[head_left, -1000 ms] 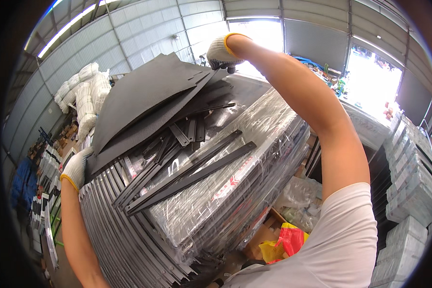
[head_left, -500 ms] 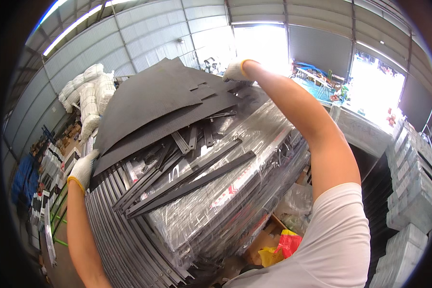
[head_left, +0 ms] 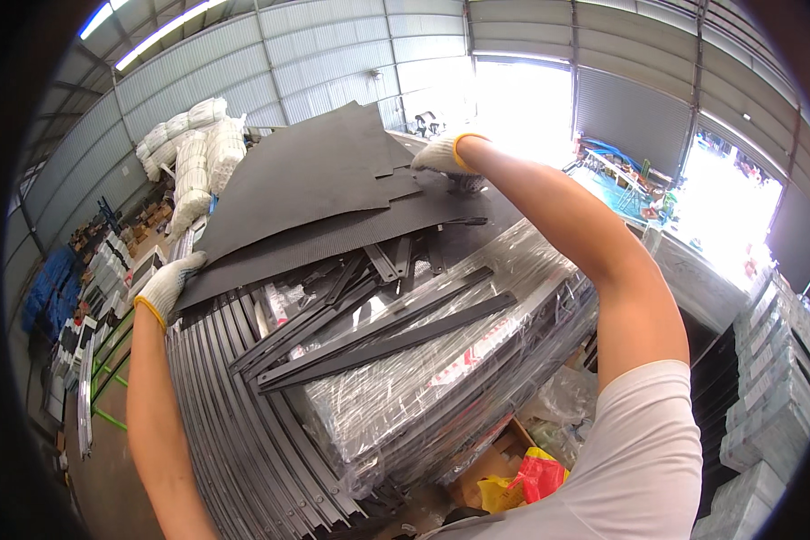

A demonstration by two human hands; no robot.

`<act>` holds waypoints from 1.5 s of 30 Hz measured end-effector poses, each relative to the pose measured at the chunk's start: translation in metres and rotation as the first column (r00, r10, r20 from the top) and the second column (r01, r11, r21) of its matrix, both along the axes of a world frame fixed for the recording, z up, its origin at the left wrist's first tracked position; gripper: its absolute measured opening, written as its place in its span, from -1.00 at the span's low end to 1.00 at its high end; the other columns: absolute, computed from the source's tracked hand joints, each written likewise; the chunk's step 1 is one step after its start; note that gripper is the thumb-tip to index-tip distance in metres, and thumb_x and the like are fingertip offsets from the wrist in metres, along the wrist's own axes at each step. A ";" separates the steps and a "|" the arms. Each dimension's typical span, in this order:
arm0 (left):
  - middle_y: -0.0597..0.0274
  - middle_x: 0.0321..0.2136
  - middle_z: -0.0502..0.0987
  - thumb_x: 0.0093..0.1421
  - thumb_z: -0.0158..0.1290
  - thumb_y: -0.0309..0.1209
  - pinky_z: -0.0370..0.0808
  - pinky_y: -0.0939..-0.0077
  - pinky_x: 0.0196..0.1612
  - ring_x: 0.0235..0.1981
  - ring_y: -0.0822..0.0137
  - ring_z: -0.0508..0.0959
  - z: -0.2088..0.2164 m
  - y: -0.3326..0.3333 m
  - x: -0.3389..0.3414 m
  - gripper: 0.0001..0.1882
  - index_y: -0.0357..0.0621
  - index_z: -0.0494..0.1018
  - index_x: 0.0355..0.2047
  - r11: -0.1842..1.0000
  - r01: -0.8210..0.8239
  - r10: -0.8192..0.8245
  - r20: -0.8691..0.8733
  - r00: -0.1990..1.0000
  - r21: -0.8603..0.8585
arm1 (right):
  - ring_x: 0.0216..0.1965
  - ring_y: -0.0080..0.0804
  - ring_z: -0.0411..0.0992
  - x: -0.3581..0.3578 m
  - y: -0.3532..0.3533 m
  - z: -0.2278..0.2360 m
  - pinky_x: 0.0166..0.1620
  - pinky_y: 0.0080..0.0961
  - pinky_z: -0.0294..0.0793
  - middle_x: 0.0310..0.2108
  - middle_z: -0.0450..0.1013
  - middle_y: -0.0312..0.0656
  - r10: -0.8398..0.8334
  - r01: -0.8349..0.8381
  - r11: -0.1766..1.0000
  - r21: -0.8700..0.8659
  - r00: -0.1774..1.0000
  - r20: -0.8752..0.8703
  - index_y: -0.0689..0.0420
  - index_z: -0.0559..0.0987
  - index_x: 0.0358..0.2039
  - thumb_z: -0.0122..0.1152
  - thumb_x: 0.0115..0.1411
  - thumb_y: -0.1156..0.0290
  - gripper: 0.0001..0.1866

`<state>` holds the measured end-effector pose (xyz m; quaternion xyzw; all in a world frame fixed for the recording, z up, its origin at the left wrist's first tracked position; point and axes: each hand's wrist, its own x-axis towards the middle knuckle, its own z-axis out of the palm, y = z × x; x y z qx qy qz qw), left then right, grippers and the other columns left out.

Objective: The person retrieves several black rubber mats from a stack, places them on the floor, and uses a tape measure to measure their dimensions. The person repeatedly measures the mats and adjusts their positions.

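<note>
Sheets of dark textured board lie fanned on top of a plastic-wrapped bundle of metal frames [head_left: 441, 360], and the top black sheet [head_left: 306, 175] is the one in hand. It looks thin, broad and fairly stiff yet likely to sag or flap if gripped at one point only, probably light for its size, with a ribbed face that should give gloves some bite; its edges look sharp enough to justify the gloves. Taking it at two opposite edges, as now, seems the sound grip. The left hand [head_left: 171, 283], in a white knit glove with a yellow cuff, has its fingers closed on the sheet's near-left corner, left of the bundle. The right hand [head_left: 441, 155], gloved alike, rests at the sheet's far right edge, beyond the bundle; whether its fingers pinch the edge or merely press on it cannot be told. At least three overlapping sheets can be counted, perhaps more beneath. Two long black flat bars [head_left: 378, 337] lie diagonally on the bundle's wrap. Grey angle rails [head_left: 234, 432], too many to count, stand in a row left of the bundle, and white sacks [head_left: 193, 144] are stacked well behind it.
</note>
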<state>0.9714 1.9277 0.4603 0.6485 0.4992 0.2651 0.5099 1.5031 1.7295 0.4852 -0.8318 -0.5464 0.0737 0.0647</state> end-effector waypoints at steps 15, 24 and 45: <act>0.08 -0.07 0.72 0.42 0.20 0.01 0.66 0.46 -0.12 -0.24 0.31 0.72 -0.009 0.010 0.018 -0.38 -0.31 0.57 0.20 0.998 0.037 -0.039 0.038 0.999 0.044 | 0.30 -0.15 0.42 -0.025 -0.005 -0.005 0.35 -0.27 0.34 0.33 0.48 0.04 0.027 0.032 0.983 0.183 0.951 -0.308 0.15 0.49 0.41 0.19 0.28 -0.15 -0.17; 0.02 -0.19 0.75 0.38 0.30 -0.13 0.68 0.42 -0.23 -0.38 0.30 0.74 0.040 -0.022 0.023 -0.46 -0.42 0.60 0.10 0.983 0.014 0.012 -0.140 0.990 0.185 | -0.21 -0.27 0.63 -0.035 -0.032 0.049 -0.04 -0.35 0.61 -0.13 0.71 -0.13 0.166 -0.082 0.933 0.352 0.962 -0.215 0.09 0.79 0.03 0.42 0.31 0.15 -0.62; 0.06 0.03 0.71 0.51 0.10 -0.09 0.67 0.53 -0.02 -0.15 0.30 0.73 -0.003 0.000 0.013 -0.45 -0.32 0.52 0.25 0.997 0.068 -0.068 -0.013 0.998 0.037 | 0.22 -0.25 0.54 -0.025 -0.039 0.003 0.28 -0.45 0.45 0.30 0.55 -0.04 0.230 -0.157 0.951 0.268 0.936 -0.266 0.12 0.60 0.33 0.36 0.26 0.00 -0.30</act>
